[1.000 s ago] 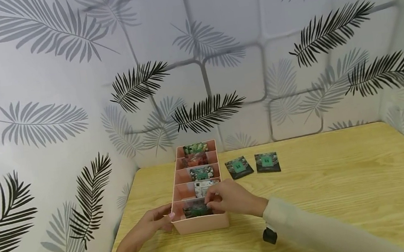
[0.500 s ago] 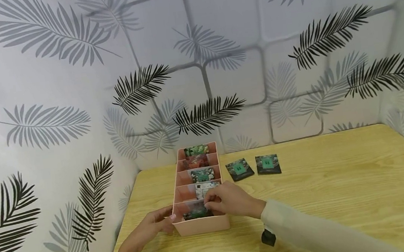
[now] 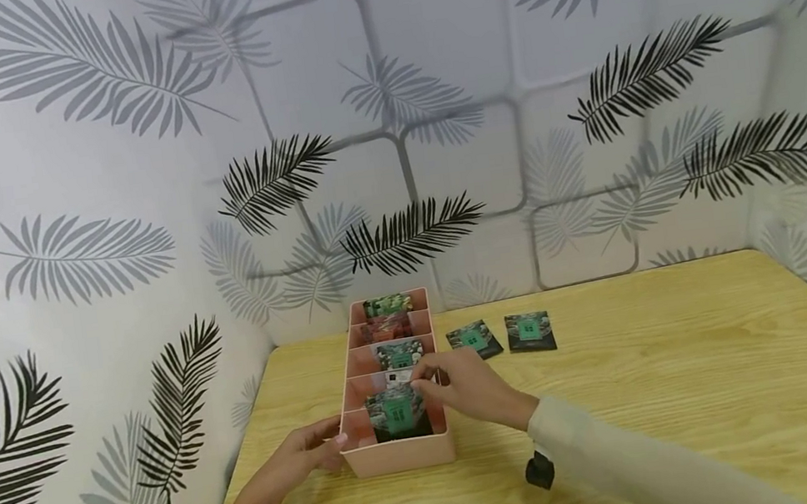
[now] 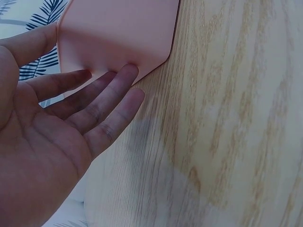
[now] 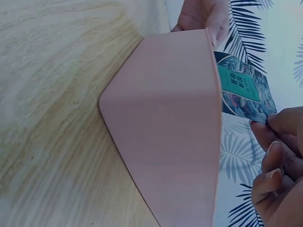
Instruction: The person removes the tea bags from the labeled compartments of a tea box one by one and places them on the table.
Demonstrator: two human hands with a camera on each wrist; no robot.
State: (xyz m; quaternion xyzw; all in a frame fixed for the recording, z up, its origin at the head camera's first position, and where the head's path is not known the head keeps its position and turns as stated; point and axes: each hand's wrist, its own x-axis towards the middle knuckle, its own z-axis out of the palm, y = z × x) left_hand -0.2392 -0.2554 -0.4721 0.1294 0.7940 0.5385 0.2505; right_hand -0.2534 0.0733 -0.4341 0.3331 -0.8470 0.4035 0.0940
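A pink divided storage box (image 3: 400, 456) stands on the table with printed sachets in its compartments. Between right thumb and forefinger, my right hand (image 3: 465, 386) pinches the top corner of a dark sachet with a green label (image 3: 398, 412). That sachet (image 5: 244, 87) sticks up above the box rim in the right wrist view; its lower end is hidden behind the wall. My left hand (image 3: 294, 465) holds the box's near left corner. Its thumb goes over the rim, and its fingers (image 4: 111, 97) lie loosely against or near the outer wall.
Two dark sachets, one tilted (image 3: 475, 340) and one straighter (image 3: 530, 332), lie on the wooden table (image 3: 653, 373) right of the box. Farther compartments hold a green sachet (image 3: 389, 305), reddish ones (image 3: 386, 328) and a dark one (image 3: 401, 356). A leaf-patterned wall stands behind.
The dark sachet in the nearest compartment has been raised and now shows its green label. My right hand has moved slightly up with it. The left hand stays at the box corner.
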